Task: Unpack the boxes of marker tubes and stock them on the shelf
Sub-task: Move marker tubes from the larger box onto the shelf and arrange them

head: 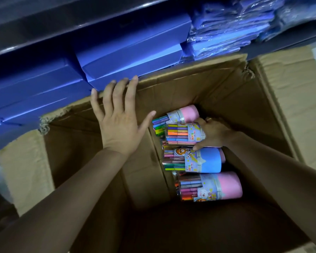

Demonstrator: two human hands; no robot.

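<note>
I have my right hand (212,133) down inside the open cardboard box (217,92), and its grip is grasping a marker tube (184,133): the thumb curls under the capped end and the fingers wrap over the far side of that end. That tube lies on its side with its long axis running left to right, clear marker end to the left, cap end to the right under my palm. It sits on top of the others in the right part of the box floor. Just behind it, toward the shelf, lies a pink-capped tube (184,114); nearer to me lie a blue-capped tube (195,160) and then another pink-capped tube (212,186), all on their sides and parallel, caps to the right.

My left hand (119,114) is released, fingers spread and straight, hovering over the far wall of the box with the fingertips at the box edge, just beside the blue boxes (128,61) stacked on the shelf (44,19). I cannot tell whether it presses on the cardboard.

The move ahead turns on this: the held tube is already in my right grip, so I judge the right hand lifts it straight up and out, clearing the far wall, then carries it forward. The left hand is nearer the shelf but well apart from the tubes. Plastic-wrapped blue packs (235,30) fill the shelf's right side.
</note>
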